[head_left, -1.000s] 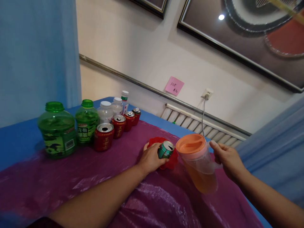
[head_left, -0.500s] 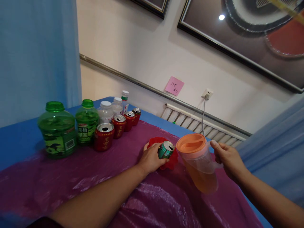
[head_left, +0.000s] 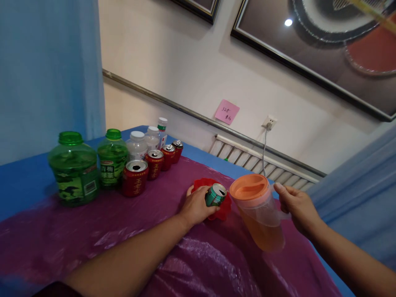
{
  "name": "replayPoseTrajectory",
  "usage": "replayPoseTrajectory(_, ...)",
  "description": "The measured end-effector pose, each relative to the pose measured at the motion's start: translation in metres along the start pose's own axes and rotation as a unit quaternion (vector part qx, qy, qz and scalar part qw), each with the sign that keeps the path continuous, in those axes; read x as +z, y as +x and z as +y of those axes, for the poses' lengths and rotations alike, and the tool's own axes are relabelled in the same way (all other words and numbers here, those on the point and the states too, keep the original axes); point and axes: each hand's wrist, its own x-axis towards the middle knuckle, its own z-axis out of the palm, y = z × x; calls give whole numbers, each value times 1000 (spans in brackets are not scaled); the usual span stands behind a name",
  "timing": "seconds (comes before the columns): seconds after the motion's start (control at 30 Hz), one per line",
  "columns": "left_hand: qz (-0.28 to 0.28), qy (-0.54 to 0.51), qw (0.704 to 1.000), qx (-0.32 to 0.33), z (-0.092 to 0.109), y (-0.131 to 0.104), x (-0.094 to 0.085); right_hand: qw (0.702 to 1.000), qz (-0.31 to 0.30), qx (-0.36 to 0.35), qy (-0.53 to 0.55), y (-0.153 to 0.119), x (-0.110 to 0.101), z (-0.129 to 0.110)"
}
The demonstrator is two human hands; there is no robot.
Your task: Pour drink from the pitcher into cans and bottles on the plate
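Fingers of my left hand [head_left: 197, 206] wrap round a small green can [head_left: 215, 195], its opened top facing up and tilted a little. Beneath the can lies a red plastic dish [head_left: 223, 212] with a wavy rim, partly hidden by that hand. My right hand [head_left: 297, 204] grips the handle of a clear pitcher [head_left: 261, 225] with an orange lid [head_left: 250, 187]. Amber liquid fills its lower part. The pitcher leans with its top toward the can, and its rim is close to the can's top. Whether any liquid is flowing I cannot make out.
Several opened red cans [head_left: 135, 178] stand in a slanting row on the purple plastic sheet [head_left: 148, 222]. Behind them are green bottles [head_left: 72, 169] and clear white-capped bottles [head_left: 137, 145]. A radiator [head_left: 244, 159] and a socket [head_left: 269, 123] with a cord are on the wall side.
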Motion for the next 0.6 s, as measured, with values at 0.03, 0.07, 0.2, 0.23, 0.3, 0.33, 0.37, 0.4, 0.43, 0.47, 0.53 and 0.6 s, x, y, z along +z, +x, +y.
replayPoseTrajectory(0.03,0,-1,1000,0,0,0,0,1000,0,0,-2,0,0,0)
replayPoseTrajectory(0.07,0,-1,1000,1,-1,0,1,1000,-1,1,-4,0,0,0)
replayPoseTrajectory(0.2,1,-2,1000,2,-2,0,1,1000,-1,-4,-9,-1,0,-2)
replayPoseTrajectory(0.23,1,-1,1000,2,-1,0,1,1000,1,-6,-13,-1,0,-3)
replayPoseTrajectory(0.3,0,0,1000,2,-1,0,0,1000,2,-6,-22,-1,0,-3)
replayPoseTrajectory(0.33,-1,0,1000,1,-1,0,0,1000,1,-5,-24,-1,0,-3)
replayPoseTrajectory(0.37,-1,0,1000,1,-1,0,0,1000,1,-5,-25,-1,-1,-3)
replayPoseTrajectory(0.4,-1,0,1000,0,0,0,0,1000,0,-4,-23,-1,-1,-2)
replayPoseTrajectory(0.43,-1,0,1000,-1,0,0,0,1000,0,-3,-19,-1,-1,-2)
replayPoseTrajectory(0.47,0,1,1000,-1,-1,0,0,1000,0,-1,-16,-1,-1,-2)
replayPoseTrajectory(0.53,1,1,1000,1,-1,0,1,1000,0,2,-10,-1,0,-2)
replayPoseTrajectory(0.6,1,0,1000,2,-1,0,1,1000,0,3,-8,-1,0,-2)
